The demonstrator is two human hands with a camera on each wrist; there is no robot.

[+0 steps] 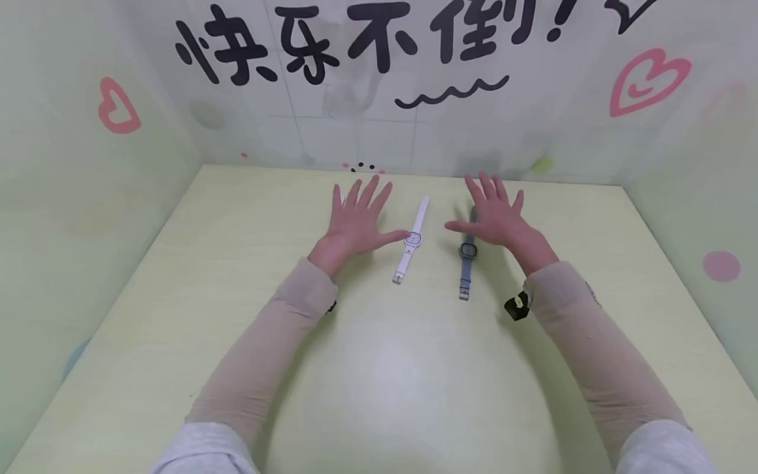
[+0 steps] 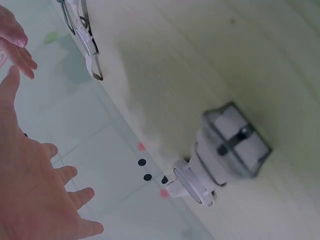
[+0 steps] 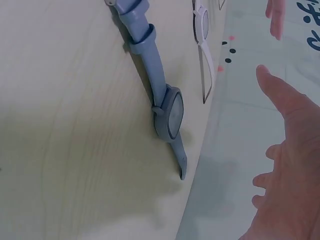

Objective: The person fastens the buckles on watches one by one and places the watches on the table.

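Both hands are spread with straight fingers above the table. My left hand (image 1: 358,227) hovers over a white watch (image 2: 192,182), which it mostly hides in the head view; the left wrist view shows its strap and buckle close up. A second white watch (image 1: 413,239) lies laid out flat in the middle, the left thumb overlapping the edge of its dial in the head view. My right hand (image 1: 494,217) is over the far strap of a blue-grey watch (image 1: 468,250), whose dark dial faces up. Neither hand holds anything.
The pale wooden table (image 1: 379,382) is bounded by printed walls at the back and sides, with black lettering (image 1: 379,39) on the back wall. A dark wrist-worn device (image 1: 518,306) sits below the right sleeve.
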